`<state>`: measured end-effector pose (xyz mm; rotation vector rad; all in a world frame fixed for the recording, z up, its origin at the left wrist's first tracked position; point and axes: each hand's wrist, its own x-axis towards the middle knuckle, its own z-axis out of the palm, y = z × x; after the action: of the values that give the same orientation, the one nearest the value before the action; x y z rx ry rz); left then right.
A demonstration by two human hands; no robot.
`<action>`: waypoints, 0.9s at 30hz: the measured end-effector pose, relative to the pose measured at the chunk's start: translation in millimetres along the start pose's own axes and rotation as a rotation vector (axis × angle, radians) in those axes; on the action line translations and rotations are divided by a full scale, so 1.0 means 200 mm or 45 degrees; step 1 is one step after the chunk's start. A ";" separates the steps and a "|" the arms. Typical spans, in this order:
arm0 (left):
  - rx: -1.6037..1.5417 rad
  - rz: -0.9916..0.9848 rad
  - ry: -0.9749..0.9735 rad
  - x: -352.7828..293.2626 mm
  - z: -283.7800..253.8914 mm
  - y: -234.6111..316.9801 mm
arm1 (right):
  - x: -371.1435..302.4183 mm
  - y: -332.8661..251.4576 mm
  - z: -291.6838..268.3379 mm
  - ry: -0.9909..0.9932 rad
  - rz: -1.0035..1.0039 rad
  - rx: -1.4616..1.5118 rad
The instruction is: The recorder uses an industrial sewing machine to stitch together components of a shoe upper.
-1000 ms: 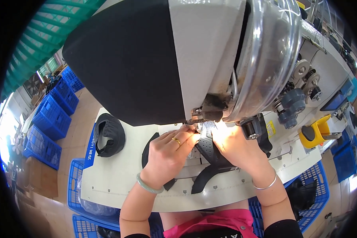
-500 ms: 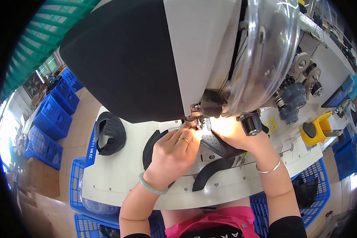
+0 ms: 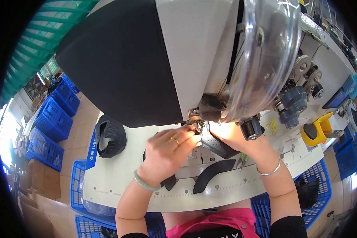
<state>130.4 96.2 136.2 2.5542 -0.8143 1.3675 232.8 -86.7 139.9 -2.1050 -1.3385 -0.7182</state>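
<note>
Under the head of a sewing machine (image 3: 200,59), both my hands work close to the lit presser foot (image 3: 198,126). My left hand (image 3: 166,150) is closed, its fingertips pinched together just left of the foot; what they hold is too small to make out. A black perforated shoe piece (image 3: 218,146) lies right of the foot. My right hand (image 3: 242,139) grips this piece from its far right side, the fingers partly lost in glare. A curved black strip (image 3: 212,174) lies nearer me on the bed, and another dark piece (image 3: 169,182) shows partly beneath my left wrist.
A black shoe upper (image 3: 110,137) stands at the table's left. Green-handled snips (image 3: 242,160) lie right of the strip. A yellow holder (image 3: 319,129) sits at the right. Blue crates (image 3: 45,148) line the floor at left, with another crate (image 3: 315,186) below the table's right side.
My left hand has shifted left and its fingers lie more sideways, covering more of the black piece beside it. The perforated piece has turned slightly with my right hand.
</note>
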 end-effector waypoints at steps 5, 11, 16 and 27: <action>-0.356 -0.276 -0.122 -0.01 -0.01 -0.03 | -0.02 0.14 0.05 -0.139 -0.063 0.070; -0.412 -0.344 -0.090 -0.04 -0.01 -0.01 | -0.01 0.04 0.06 0.028 -0.058 -0.003; -0.379 -0.270 -0.070 -0.02 0.01 0.00 | -0.16 0.15 0.18 0.111 0.129 0.048; -0.444 -0.414 -0.033 -0.06 0.01 0.02 | -0.29 -0.03 0.08 0.176 -0.225 -0.174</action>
<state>124.9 97.6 125.8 2.3076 -0.5499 0.9988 208.1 -110.0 90.5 -2.0152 -1.4464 -1.0360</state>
